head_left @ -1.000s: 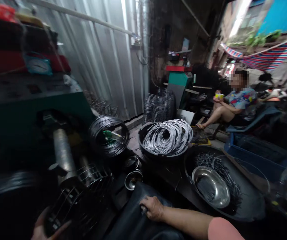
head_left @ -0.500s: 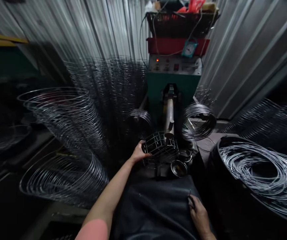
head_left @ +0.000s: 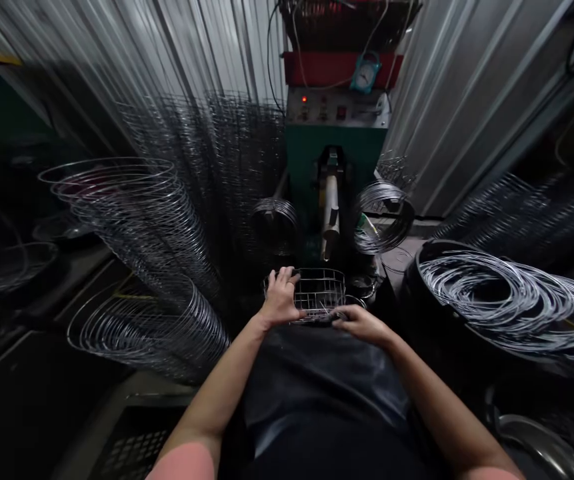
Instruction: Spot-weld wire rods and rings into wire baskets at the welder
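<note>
A small wire basket [head_left: 323,288] with a square grid sits just beyond the black apron on my lap [head_left: 327,380]. My left hand [head_left: 279,300] is closed around its left side, fingers over the top and thumb low. At the basket's lower right edge is my right hand [head_left: 359,323], its fingers pinched together. Something dark shows at those fingertips, too small and dim to name. Above the basket, and apart from it, the metal arm [head_left: 331,207] of a green machine [head_left: 299,150] points toward me.
Coils of wire hang left [head_left: 275,217] and right [head_left: 384,213] of the machine arm. Stacked wire rings [head_left: 137,207] stand at the left. A black tub [head_left: 419,257] of wire hoops [head_left: 511,293] is at the right. A blue clock [head_left: 365,73] hangs above the control panel [head_left: 324,110].
The basket has come off the machine arm's end toward me, held in my left hand. My right hand has risen from the apron to the basket's lower right edge.
</note>
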Action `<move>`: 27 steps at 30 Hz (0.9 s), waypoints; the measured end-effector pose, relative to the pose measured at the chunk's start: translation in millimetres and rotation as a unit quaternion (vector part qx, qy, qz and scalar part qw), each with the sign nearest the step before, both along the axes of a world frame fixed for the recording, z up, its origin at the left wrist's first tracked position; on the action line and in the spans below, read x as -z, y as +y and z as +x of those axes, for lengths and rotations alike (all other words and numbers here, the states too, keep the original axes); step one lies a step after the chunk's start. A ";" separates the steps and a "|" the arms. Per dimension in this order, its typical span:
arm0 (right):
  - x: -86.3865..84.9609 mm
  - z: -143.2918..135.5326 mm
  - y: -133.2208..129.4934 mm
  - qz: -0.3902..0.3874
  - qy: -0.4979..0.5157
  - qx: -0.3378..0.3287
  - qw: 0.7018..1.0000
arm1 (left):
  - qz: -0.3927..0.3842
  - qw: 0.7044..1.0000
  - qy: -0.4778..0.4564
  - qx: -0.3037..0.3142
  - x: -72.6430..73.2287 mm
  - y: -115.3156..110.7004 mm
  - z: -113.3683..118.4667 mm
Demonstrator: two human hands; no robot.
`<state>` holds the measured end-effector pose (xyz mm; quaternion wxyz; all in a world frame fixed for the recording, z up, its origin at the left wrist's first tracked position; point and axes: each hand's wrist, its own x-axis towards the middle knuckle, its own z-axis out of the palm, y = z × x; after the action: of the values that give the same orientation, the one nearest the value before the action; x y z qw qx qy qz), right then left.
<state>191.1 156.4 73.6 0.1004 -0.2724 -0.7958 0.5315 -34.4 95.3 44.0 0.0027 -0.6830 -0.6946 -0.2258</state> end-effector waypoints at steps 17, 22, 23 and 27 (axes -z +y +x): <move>26.6 -34.0 42.5 0.248 -0.085 0.079 0.962 | -0.020 0.999 -0.044 0.022 -5.0 37.1 21.6; 24.5 -28.6 48.3 0.215 -0.080 0.024 0.973 | -0.032 0.998 -0.047 0.019 -4.6 45.4 19.0; 23.3 -27.5 48.6 0.218 -0.087 0.015 0.972 | -0.037 0.998 -0.049 0.020 -4.4 46.7 18.3; 20.1 -26.9 50.4 0.247 -0.116 0.004 0.962 | -0.048 0.997 -0.052 0.023 -1.8 52.6 16.6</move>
<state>164.3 206.7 53.5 0.0733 -0.3019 -0.9076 0.2825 -17.9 147.9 45.8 -0.0710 -0.6853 -0.6881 -0.2278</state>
